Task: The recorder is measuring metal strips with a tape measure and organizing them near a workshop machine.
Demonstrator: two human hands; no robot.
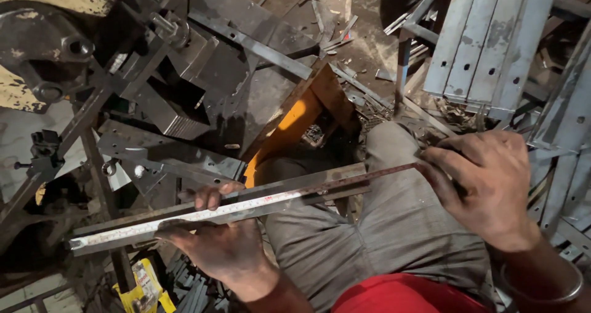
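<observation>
Item: long metal angle bar (209, 211), dull grey with rust patches. It lay slantwise across the person's lap, over the grey trousers (394, 227), low end at the left and high end at the right.

Left hand (225, 242): under the bar near its lower half, fingers curled up over the edge, clasping it.

Right hand (489, 180): at the bar's upper end, fingers closed around a thin dark tip; what exactly they pinched could not be told. A metal bangle (557, 291) sat on that wrist.

Surroundings: an orange metal bracket (295, 125) just beyond the knees; pale grey perforated metal strips (486, 42) stacked at the upper right; dark steel plates (166, 153) and brackets at the left; a yellow packet (144, 285) on the floor below the bar.
</observation>
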